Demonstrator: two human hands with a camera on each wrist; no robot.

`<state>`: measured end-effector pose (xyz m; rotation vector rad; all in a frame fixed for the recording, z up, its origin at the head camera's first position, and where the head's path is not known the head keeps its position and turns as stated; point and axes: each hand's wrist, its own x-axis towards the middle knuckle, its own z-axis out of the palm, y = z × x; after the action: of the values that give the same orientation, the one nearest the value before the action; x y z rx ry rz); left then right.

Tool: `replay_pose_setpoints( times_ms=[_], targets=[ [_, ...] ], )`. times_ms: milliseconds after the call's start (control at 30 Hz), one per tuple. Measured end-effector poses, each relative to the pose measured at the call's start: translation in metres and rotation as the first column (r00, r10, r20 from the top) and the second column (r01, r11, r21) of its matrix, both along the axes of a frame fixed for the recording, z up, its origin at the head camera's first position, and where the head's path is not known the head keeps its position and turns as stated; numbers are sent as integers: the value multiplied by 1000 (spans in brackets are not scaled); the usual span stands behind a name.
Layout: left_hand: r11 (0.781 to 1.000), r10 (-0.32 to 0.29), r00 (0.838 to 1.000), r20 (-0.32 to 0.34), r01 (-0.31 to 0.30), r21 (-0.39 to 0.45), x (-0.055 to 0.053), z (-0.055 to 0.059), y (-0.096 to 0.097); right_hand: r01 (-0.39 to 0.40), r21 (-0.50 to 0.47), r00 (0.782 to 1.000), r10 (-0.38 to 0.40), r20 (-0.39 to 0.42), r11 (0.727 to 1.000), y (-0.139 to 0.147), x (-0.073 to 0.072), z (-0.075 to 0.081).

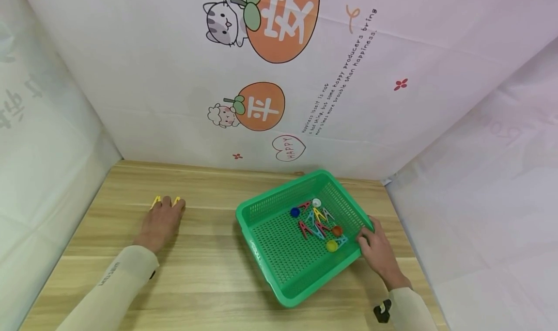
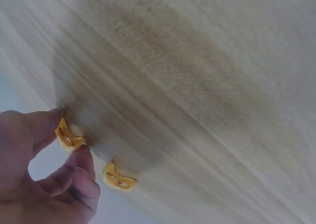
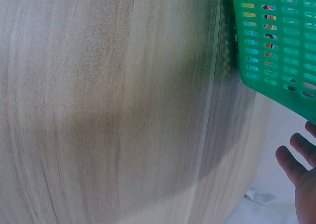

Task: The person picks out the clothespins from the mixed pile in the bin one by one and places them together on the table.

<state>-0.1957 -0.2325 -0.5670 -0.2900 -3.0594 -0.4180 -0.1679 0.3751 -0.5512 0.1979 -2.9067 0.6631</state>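
Observation:
My left hand (image 1: pixel 160 223) is at the left of the table. Its thumb and a finger pinch a yellow clothespin (image 2: pixel 68 136) standing on the wood. Close beside it is a second yellow clothespin (image 2: pixel 118 178), apart from the fingers. On the right, my right hand (image 1: pixel 380 249) holds the rim of a green plastic basket (image 1: pixel 267 264) at its right corner, the thumb over the rim. Inside lie several clothespins, among them a red clothespin (image 1: pixel 304 229) and a yellow clothespin (image 1: pixel 319 214), with a blue cap (image 1: pixel 295 212), white cap (image 1: pixel 316 202), orange cap (image 1: pixel 337 231) and yellow cap (image 1: pixel 332 245).
The basket stands at an angle on the wooden table (image 1: pixel 205 273), right of centre. Printed white cloth (image 1: pixel 174 88) hangs behind the table's back edge. More white cloth (image 1: pixel 492 185) encloses the right side, and the left side likewise.

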Motion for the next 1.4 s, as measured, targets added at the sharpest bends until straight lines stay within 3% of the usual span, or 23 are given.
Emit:
replay_pose_setpoints(
  times_ms=[367, 767, 1400],
  targets=[
    [997, 1, 1000, -2, -2, -74, 3, 3, 6, 3, -2, 1000, -3, -2, 1000, 0, 1, 0],
    [999, 17, 1000, 23, -16, -47, 3, 4, 8, 5, -5, 1000, -5, 4, 1000, -1, 2, 0],
    [998, 7, 1000, -14, -7, -55, 3, 1, 8, 1, -2, 1000, -1, 0, 1000, -2, 2, 3]
  ],
)
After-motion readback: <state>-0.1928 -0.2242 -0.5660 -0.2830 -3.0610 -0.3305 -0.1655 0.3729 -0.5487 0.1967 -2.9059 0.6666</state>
